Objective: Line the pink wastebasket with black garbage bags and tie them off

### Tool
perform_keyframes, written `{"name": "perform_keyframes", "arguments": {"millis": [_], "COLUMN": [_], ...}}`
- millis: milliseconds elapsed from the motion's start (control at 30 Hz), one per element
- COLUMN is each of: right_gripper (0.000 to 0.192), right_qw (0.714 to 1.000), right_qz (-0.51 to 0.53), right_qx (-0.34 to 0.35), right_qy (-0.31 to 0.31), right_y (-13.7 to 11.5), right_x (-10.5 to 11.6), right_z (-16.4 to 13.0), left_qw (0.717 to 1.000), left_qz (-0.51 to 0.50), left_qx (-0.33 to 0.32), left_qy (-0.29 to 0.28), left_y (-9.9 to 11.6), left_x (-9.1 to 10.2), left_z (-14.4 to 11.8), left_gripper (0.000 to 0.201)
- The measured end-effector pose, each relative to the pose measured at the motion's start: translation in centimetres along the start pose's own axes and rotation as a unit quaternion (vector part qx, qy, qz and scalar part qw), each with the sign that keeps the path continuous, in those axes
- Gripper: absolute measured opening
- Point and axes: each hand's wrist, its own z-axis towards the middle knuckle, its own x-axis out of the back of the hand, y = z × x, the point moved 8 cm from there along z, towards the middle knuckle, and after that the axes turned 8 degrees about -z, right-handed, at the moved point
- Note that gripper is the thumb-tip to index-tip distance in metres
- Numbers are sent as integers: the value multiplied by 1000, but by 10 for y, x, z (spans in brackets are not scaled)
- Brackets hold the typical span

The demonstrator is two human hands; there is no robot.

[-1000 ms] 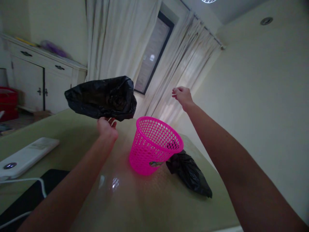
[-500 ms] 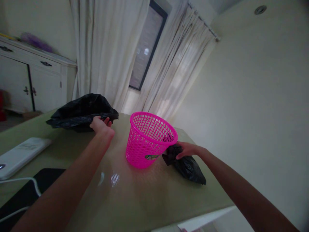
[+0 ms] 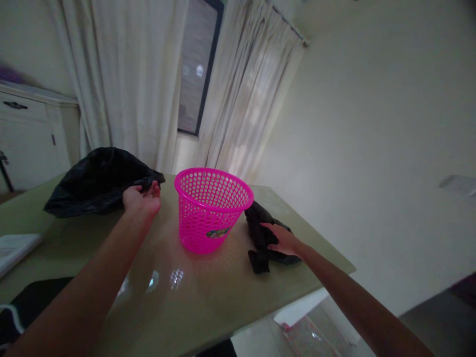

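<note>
A bright pink perforated plastic basket (image 3: pixel 208 218) stands upright on the table between my hands, its mouth facing up. To its left lies a puffed-out black plastic bag (image 3: pixel 89 188). My left hand (image 3: pixel 143 198) is at that bag's near right edge, palm turned up and fingers apart; the fingertips seem to touch the edge. On the basket's right, my right hand (image 3: pixel 282 240) grips a crumpled bundle of black plastic bags (image 3: pixel 258 223) from above, thumb on the near side. A loose flap of black plastic hangs toward the table's front. The right fingertips are partly sunk in the folds.
The greenish glossy table (image 3: pixel 193 302) has its right edge just beyond the bundle. A white device (image 3: pixel 17 248) and a black mat (image 3: pixel 37 297) with a white cable lie at the left. Curtains (image 3: pixel 137 84) and a white cabinet (image 3: pixel 29 129) stand behind.
The view has swung to the right. My right hand has shifted the black bundle, turning it so a loose flap shows in front. My left hand has turned palm up at the bag's edge.
</note>
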Motion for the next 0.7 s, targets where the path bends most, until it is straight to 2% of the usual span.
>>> {"name": "perform_keyframes", "arguments": {"millis": [67, 167, 233, 267, 333, 367, 400, 433, 500, 533, 567, 633, 667, 700], "right_gripper": [102, 112, 114, 106, 67, 49, 39, 36, 36, 35, 32, 24, 23, 24], "right_qw": [1000, 997, 992, 989, 985, 985, 986, 986, 973, 954, 927, 857, 819, 796], "right_qz": [-18, -55, -103, -129, -163, -163, -151, -128, -51, -6, 43, 137, 176, 192], "right_qx": [22, 56, 68, 66, 47, 31, 7, -23, -97, -134, -161, -189, -183, -173], "right_qy": [-12, -20, -20, -12, 19, 41, 70, 106, 203, 267, 336, 460, 514, 548], "right_y": [-4, -16, -23, -24, -20, -13, -4, 9, 41, 58, 73, 95, 99, 98], "right_x": [1, -4, -13, -16, -18, -14, -6, 7, 44, 68, 94, 146, 172, 196], "right_z": [-8, -19, -22, -22, -20, -19, -17, -16, -18, -23, -30, -45, -52, -56], "left_qw": [998, 998, 999, 995, 966, 931, 880, 813, 667, 607, 564, 517, 505, 498], "left_qz": [-43, -53, -41, -25, 46, 110, 188, 271, 414, 465, 501, 547, 561, 568], "left_qx": [26, 12, -20, -50, -149, -213, -279, -343, -436, -460, -474, -485, -490, -495], "left_qy": [45, 26, -28, -77, -205, -274, -336, -385, -440, -452, -455, -445, -436, -429], "left_y": [-3, 3, 9, 14, 25, 28, 28, 25, 9, -1, -9, -20, -23, -24], "left_x": [-5, -23, -36, -45, -63, -72, -79, -84, -87, -85, -83, -79, -79, -79], "left_z": [-20, -51, -71, -81, -107, -124, -142, -160, -187, -195, -199, -202, -203, -204], "left_gripper": [26, 29, 28, 27, 23, 20, 17, 17, 24, 29, 35, 43, 44, 45]}}
